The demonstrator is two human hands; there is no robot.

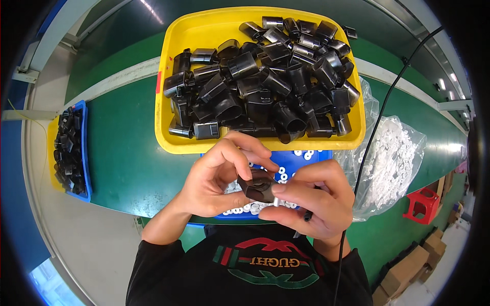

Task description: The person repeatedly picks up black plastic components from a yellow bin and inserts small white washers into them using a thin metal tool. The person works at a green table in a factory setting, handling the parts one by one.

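Note:
A hollow, glossy black plastic part (256, 186) is gripped by the fingertips and thumb of my left hand (209, 181). My right hand (326, 201) pinches at the right end of that part, its thumb and forefinger touching the edge. Just below the pinch a small white piece (276, 202) shows; whether it sits in the part or only between my fingers I cannot tell. A dark tip (308, 216) pokes out under the right fingers, its other end hidden by the palm. Both hands are over a blue tray (319, 156) scattered with small white rings (283, 177).
A yellow tray (168, 137) heaped with similar black parts stands beyond my hands. To the right lies a clear bag (390, 158) of white pieces. A black cable (376, 122) hangs down past my right hand. Another filled tray (86, 153) is at far left; a red stool (422, 205) stands at right.

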